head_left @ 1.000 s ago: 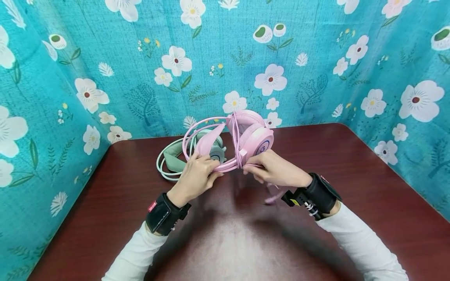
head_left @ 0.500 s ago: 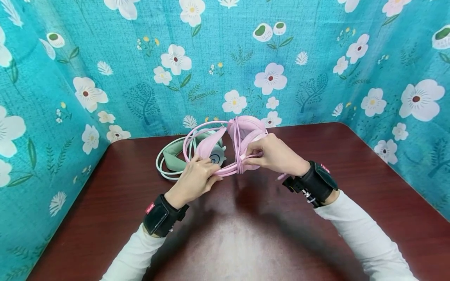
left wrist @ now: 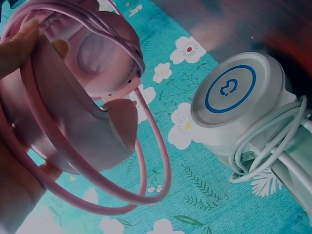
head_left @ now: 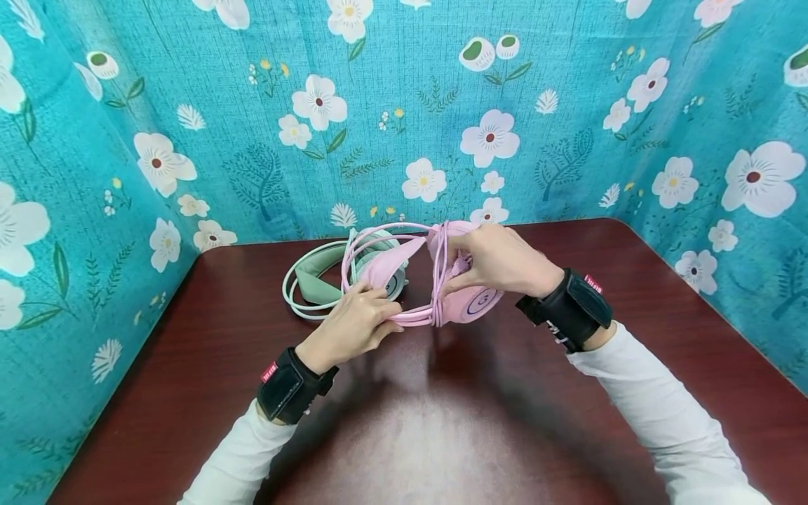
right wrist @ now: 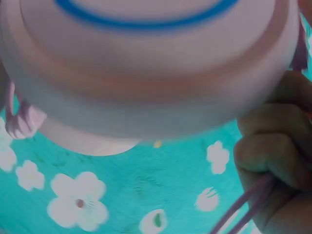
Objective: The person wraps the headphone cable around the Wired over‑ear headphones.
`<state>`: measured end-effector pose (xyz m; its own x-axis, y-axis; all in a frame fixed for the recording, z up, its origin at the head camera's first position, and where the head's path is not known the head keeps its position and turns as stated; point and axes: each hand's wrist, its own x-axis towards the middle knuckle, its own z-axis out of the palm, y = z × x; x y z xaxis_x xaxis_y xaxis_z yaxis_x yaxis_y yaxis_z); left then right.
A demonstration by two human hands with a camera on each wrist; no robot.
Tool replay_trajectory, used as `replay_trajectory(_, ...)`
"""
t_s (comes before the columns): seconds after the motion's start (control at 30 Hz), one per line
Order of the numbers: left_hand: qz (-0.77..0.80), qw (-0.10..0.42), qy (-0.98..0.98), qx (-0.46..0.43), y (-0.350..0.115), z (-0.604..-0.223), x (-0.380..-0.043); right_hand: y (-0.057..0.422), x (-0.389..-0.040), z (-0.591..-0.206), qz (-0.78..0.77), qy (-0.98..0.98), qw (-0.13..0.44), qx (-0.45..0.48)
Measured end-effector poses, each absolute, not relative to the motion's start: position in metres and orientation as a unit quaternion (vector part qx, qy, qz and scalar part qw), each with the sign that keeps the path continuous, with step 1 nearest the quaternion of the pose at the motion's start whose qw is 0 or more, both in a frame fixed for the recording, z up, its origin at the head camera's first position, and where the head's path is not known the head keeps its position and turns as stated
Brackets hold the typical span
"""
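Pink headphones (head_left: 463, 306) are held above the table, with pink cable (head_left: 437, 298) wound in several turns round one side. My left hand (head_left: 353, 324) grips the headband (left wrist: 73, 107) together with a loop of the cable. At the earcup end, my right hand (head_left: 508, 261) pinches the cable; in the right wrist view its curled fingers (right wrist: 265, 156) have two strands running out of them. A large pink earcup (right wrist: 146, 87) fills the top of that view. Pale green headphones (head_left: 313, 286) lie behind my left hand, their own cable looped about them.
The dark red-brown table (head_left: 221, 365) has a rounded back corner on each side. A blue flowered curtain (head_left: 252, 140) surrounds its back and sides. In the left wrist view, the green headphones' round earcup (left wrist: 229, 92) is apart from the pink ones.
My right hand has moved up from below the earcup to the upper part of the cable winding. The pink headphones have dipped and shifted slightly right. My left hand keeps its grip.
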<state>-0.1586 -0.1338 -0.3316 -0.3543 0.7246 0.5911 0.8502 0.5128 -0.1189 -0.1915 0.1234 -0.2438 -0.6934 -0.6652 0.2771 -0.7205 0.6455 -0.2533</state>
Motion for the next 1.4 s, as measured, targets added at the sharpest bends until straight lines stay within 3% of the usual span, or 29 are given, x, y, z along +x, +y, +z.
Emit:
replay_trajectory(0.27,-0.138,0.296,-0.787,-0.524,-0.134,-0.333,-0.161,0.150,-0.218,-0.248,0.302,-0.850,-0.018,0.432)
replay_trajectory(0.43,-0.150,0.295,-0.776,-0.537,-0.135,-0.332,-0.161,0.169,-0.225,-0.248,0.380,-0.828,-0.069,0.406)
replay_trajectory(1.03,-0.203,0.277,-0.752,-0.563,-0.136,-0.334,-0.162,0.213,-0.250,-0.279,0.474,-0.831,-0.028,0.289)
replay_trajectory(1.4,-0.258,0.249,-0.741,-0.568,-0.135,-0.330,-0.157,0.233,-0.254,-0.314,0.634,-0.734,-0.080,0.228)
